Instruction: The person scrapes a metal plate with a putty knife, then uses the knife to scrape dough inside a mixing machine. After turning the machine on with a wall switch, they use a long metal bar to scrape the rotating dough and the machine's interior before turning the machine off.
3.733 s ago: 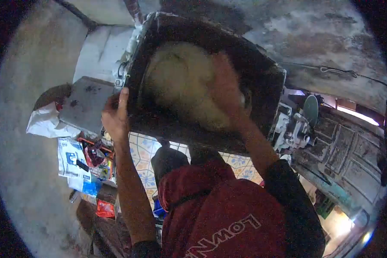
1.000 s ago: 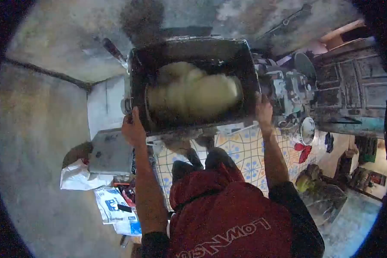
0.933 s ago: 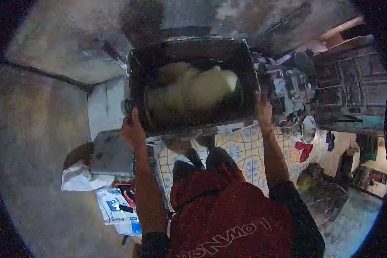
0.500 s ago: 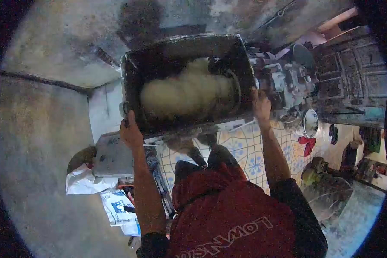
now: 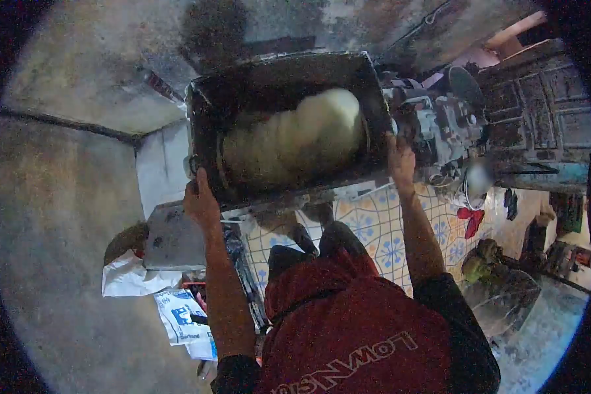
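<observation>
A dark rectangular metal bin (image 5: pixel 256 75) with worn edges stands open in front of me. Inside it lies a large pale, dough-like mass (image 5: pixel 295 141), blurred by motion, with a rounded lump raised at its right end. My left hand (image 5: pixel 201 200) is closed round the bin's near left corner. At the near right corner, my right hand (image 5: pixel 401 159) rests with its fingers curled against the rim. The fingertips of both hands are partly hidden by the bin's edge.
Machinery (image 5: pixel 440 121) stands right of the bin, near a white bowl (image 5: pixel 476 184) and a red cloth (image 5: pixel 471 221). A grey box (image 5: pixel 173 240), a white sack (image 5: pixel 134 276) and a printed bag (image 5: pixel 180 318) are at left. Patterned tiles (image 5: pixel 387 226) cover the floor.
The pale mass has shifted in the bin; its raised lump is now further right and larger. Both hands have stayed at the bin's near corners.
</observation>
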Motion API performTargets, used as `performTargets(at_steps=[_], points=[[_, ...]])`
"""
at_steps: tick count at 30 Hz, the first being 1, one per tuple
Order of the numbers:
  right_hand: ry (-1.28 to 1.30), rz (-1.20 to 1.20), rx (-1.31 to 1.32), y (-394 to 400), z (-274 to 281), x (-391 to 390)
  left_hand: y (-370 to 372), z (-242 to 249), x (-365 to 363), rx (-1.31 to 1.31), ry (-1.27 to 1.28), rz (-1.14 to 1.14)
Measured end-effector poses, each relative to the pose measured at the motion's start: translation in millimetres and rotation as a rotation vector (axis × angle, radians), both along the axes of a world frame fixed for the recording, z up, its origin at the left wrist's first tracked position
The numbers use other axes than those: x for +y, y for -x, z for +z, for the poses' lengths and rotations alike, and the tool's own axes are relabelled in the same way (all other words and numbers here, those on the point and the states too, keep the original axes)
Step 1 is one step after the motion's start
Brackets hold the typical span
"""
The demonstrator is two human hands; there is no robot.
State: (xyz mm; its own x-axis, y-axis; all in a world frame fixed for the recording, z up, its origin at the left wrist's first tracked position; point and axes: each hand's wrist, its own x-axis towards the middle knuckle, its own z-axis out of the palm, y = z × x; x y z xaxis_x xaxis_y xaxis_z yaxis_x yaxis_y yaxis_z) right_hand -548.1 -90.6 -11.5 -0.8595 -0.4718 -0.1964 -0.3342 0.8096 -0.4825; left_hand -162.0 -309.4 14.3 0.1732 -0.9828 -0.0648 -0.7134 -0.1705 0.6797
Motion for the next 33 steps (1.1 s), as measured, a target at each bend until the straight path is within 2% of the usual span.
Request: performTargets(at_steps=[2,4,6,9,11,14,17,20,22,24,27,31,33], points=[[-0.071,-0.014,0.043,3,-12,3,1,0,0,-0.012,0.003,0.017],[-0.023,0.217,0.330,11,-40,21,0,-8,-1,-0.027,0.045,0.032],[-0.018,0.295,0.437,12,-45,25,-2,-11,-1,0.049,0.061,0.011],[0.001,0.189,0.293,4,-29,17,-2,-12,-3,0.055,0.038,0.022],[0.116,0.137,0.153,-4,-4,8,-4,-13,-4,0.065,0.033,0.014],[0.077,0.024,0.110,-5,-3,1,-6,-14,-4,0.082,0.029,-0.007],[0.095,0.131,0.213,-3,-7,4,-3,-8,-3,0.027,0.010,0.014],[0.164,0.075,0.057,-7,7,2,-7,-17,-5,0.043,0.064,-0.017],[0.116,-0.022,-0.046,-15,25,-6,-7,-21,-6,0.033,0.047,0.011],[0.127,0.032,0.199,-3,-9,1,-6,-20,-4,0.025,0.072,0.007],[0.166,-0.014,0.103,-6,-1,0,-9,-28,-6,0.028,0.070,0.014],[0.191,-0.046,0.154,-8,-3,-2,-22,-50,-14,0.001,-0.013,0.011],[0.201,-0.043,0.190,-4,-12,0,-10,-28,-7,-0.025,-0.014,0.039]])
